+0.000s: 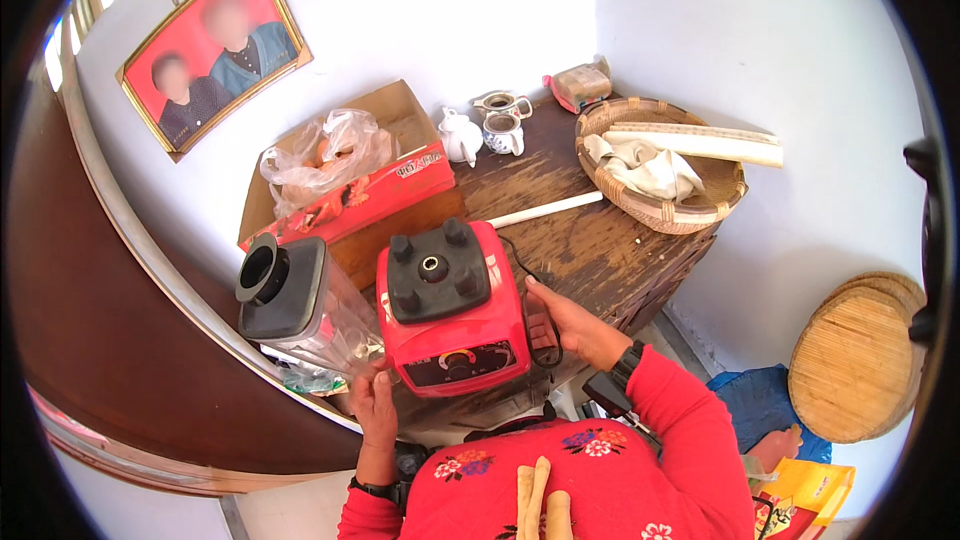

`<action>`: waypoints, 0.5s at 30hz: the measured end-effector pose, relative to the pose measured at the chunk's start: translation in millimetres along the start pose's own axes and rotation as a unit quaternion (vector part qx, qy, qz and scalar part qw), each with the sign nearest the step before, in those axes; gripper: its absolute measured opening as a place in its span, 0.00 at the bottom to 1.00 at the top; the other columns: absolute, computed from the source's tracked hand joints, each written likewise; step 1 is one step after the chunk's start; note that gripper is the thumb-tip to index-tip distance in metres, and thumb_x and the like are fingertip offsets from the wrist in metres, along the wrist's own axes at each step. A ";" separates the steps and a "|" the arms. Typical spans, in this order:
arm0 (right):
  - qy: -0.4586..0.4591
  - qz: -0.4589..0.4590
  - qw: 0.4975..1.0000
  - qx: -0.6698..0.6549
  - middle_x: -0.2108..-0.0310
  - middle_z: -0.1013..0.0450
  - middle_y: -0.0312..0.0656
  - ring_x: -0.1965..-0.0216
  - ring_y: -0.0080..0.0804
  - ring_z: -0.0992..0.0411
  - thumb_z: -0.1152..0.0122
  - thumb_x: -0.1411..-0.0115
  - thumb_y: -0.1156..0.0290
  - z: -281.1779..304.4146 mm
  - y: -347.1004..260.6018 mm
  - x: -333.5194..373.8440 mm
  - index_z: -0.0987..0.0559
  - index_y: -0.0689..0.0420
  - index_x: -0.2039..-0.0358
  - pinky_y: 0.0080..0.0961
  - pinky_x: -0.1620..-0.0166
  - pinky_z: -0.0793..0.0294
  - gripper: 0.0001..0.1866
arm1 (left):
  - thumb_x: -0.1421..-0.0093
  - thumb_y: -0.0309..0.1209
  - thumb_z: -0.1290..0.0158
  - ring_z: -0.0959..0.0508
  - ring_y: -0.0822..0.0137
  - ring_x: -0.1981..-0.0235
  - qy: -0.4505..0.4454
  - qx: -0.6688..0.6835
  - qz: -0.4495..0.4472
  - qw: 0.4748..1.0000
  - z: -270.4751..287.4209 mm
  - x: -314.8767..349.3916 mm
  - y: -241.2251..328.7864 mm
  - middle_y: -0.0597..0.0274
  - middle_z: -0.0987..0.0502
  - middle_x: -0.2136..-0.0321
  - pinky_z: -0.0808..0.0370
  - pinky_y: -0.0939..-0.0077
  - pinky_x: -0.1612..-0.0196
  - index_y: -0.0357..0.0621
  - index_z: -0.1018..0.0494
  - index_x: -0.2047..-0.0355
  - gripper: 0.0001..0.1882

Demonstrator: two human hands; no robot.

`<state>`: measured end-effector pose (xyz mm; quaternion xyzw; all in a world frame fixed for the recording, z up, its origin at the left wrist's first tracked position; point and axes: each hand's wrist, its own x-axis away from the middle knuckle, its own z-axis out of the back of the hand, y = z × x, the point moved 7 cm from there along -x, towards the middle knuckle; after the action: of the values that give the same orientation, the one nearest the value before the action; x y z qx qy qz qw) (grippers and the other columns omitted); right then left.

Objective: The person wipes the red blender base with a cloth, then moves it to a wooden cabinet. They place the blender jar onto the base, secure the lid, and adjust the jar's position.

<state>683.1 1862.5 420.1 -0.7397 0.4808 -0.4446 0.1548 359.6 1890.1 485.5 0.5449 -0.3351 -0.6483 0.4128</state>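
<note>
The red blender base (455,335) is by the wooden tabletop (595,260)'s front edge, between left hand (374,408) and right hand (572,323); whether either grips it, I cannot tell; bare surface opens behind right, up to the woven basket (665,218); the lidded jar (335,318) crowds its left; the carton (420,177) and white rod (550,208) block behind.

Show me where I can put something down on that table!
The brown table is bare right of the red blender base, in front of the white stick. Another patch lies behind the stick, between the white pots and the basket. The left is crowded: red box, blender jar and base.
</note>
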 end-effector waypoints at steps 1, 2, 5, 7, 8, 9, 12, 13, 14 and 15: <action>0.002 -0.004 1.000 0.004 0.59 0.27 0.55 0.61 0.42 0.25 0.45 0.45 0.34 -3.0 -0.7 -0.7 0.34 0.53 0.42 0.35 0.57 0.23 0.41 | 0.35 0.31 0.50 0.28 0.72 0.62 -0.001 0.013 0.004 1.000 -0.6 -0.2 0.6 0.61 0.24 0.62 0.31 0.76 0.56 0.35 0.27 0.60 0.11; 0.015 -0.017 1.000 0.009 0.61 0.26 0.54 0.63 0.40 0.24 0.45 0.46 0.33 -3.9 0.3 -1.4 0.33 0.52 0.43 0.34 0.57 0.23 0.40 | 0.35 0.32 0.50 0.28 0.72 0.63 -0.002 -0.001 0.002 1.000 -0.7 -0.4 2.2 0.61 0.24 0.62 0.31 0.76 0.56 0.35 0.26 0.60 0.11; 0.033 -0.003 0.999 0.014 0.64 0.25 0.52 0.66 0.37 0.24 0.45 0.47 0.32 -6.8 -1.8 -4.5 0.30 0.50 0.46 0.32 0.58 0.23 0.39 | 0.35 0.32 0.50 0.28 0.73 0.63 -0.012 -0.022 -0.001 1.000 -0.6 -0.2 6.2 0.61 0.24 0.62 0.31 0.76 0.56 0.35 0.26 0.59 0.11; 0.043 0.008 0.999 0.007 0.62 0.25 0.53 0.65 0.38 0.24 0.45 0.47 0.32 -6.5 -1.9 -6.1 0.30 0.51 0.47 0.33 0.58 0.23 0.39 | 0.35 0.32 0.50 0.28 0.73 0.62 -0.011 -0.031 -0.008 0.999 0.0 0.1 8.3 0.61 0.24 0.62 0.30 0.76 0.56 0.36 0.26 0.58 0.12; 0.057 0.004 0.998 0.008 0.61 0.25 0.54 0.64 0.39 0.24 0.45 0.47 0.32 -3.9 -1.0 -6.4 0.30 0.52 0.47 0.34 0.58 0.23 0.39 | 0.35 0.32 0.49 0.27 0.73 0.62 -0.011 -0.035 -0.003 0.999 -0.2 0.1 7.4 0.61 0.24 0.62 0.30 0.76 0.56 0.36 0.26 0.58 0.12; 0.046 0.012 0.999 0.014 0.60 0.26 0.54 0.63 0.40 0.24 0.45 0.47 0.32 -3.8 -2.2 -6.7 0.31 0.53 0.46 0.35 0.58 0.23 0.40 | 0.36 0.32 0.49 0.27 0.72 0.62 -0.011 -0.024 -0.001 1.000 -0.6 0.2 6.8 0.61 0.24 0.62 0.30 0.76 0.56 0.35 0.27 0.58 0.12; 0.067 0.024 0.997 0.034 0.56 0.27 0.56 0.61 0.43 0.24 0.45 0.47 0.32 8.7 -6.9 -4.1 0.33 0.55 0.44 0.39 0.58 0.23 0.43 | 0.36 0.31 0.49 0.27 0.72 0.61 -0.016 -0.002 0.004 1.000 -2.1 0.3 4.0 0.60 0.23 0.61 0.30 0.75 0.55 0.35 0.27 0.58 0.12; 0.095 0.031 0.994 0.035 0.55 0.28 0.56 0.60 0.44 0.24 0.45 0.47 0.32 17.2 -10.6 -2.0 0.35 0.55 0.42 0.41 0.58 0.23 0.44 | 0.36 0.31 0.49 0.27 0.71 0.60 -0.025 0.022 -0.004 0.999 -3.0 0.0 4.5 0.60 0.23 0.61 0.30 0.75 0.55 0.35 0.27 0.58 0.11; 0.125 0.035 0.991 0.034 0.54 0.29 0.57 0.60 0.45 0.25 0.45 0.47 0.32 26.3 -14.0 0.7 0.36 0.55 0.41 0.42 0.58 0.23 0.45 | 0.36 0.31 0.49 0.26 0.71 0.60 -0.025 -0.007 -0.007 1.000 -2.3 -0.5 4.3 0.59 0.23 0.61 0.30 0.75 0.55 0.35 0.27 0.58 0.11; 0.139 0.050 0.988 0.040 0.51 0.30 0.58 0.60 0.47 0.24 0.44 0.45 0.36 33.3 -19.0 3.6 0.39 0.56 0.39 0.42 0.59 0.23 0.45 | 0.36 0.31 0.49 0.26 0.70 0.60 -0.032 -0.016 -0.017 0.999 -2.2 -1.1 5.3 0.59 0.23 0.61 0.30 0.74 0.54 0.35 0.27 0.58 0.12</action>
<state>721.4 1862.2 415.9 -0.6387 0.5160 -0.5538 0.1381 362.7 1888.9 490.3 0.5230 -0.3281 -0.6775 0.3998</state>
